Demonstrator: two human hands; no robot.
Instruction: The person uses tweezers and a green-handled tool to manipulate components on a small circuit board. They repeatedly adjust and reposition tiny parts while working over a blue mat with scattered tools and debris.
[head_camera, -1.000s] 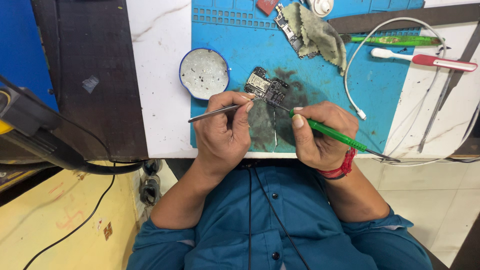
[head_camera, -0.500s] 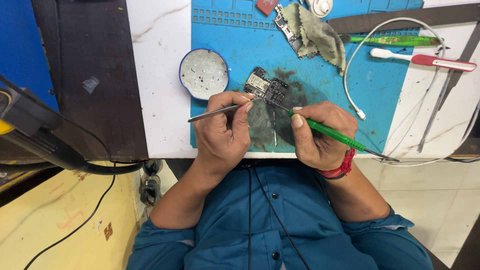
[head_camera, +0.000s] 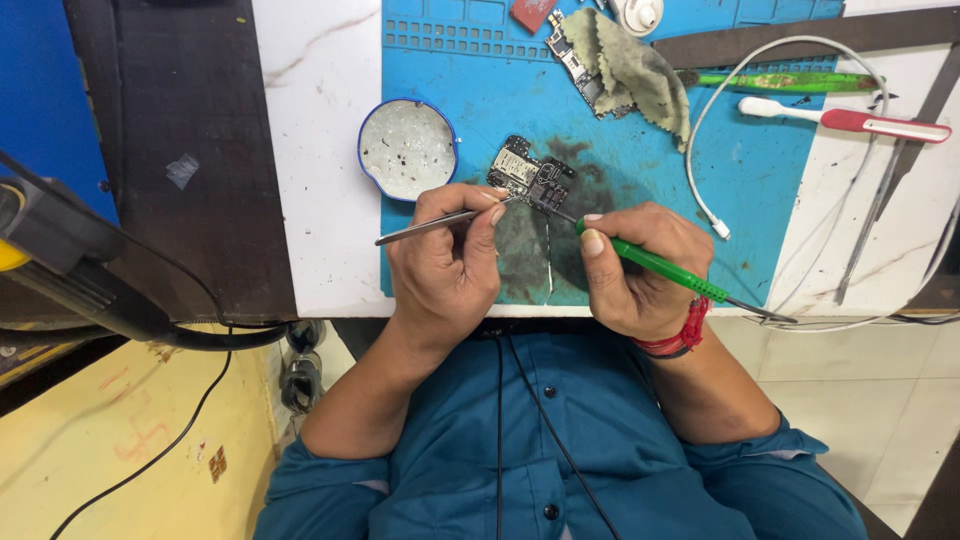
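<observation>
Tweezers (head_camera: 430, 222) are pinched in the left hand (head_camera: 445, 265) and a green-handled tool (head_camera: 660, 268) gripped in the right hand (head_camera: 640, 270), both tips on the circuit board (head_camera: 530, 178) lying on the blue mat (head_camera: 640, 170); steady, fine pressure seems needed.

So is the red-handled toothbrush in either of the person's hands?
No, the toothbrush lies on the table, away from both hands.

Matt blue rubbery mat (head_camera: 480, 90) on glossy marbled counter (head_camera: 315, 110); shiny metal tweezers (head_camera: 425, 226); green plastic-handled tool (head_camera: 665, 270); rough cloth (head_camera: 635, 65).
</observation>
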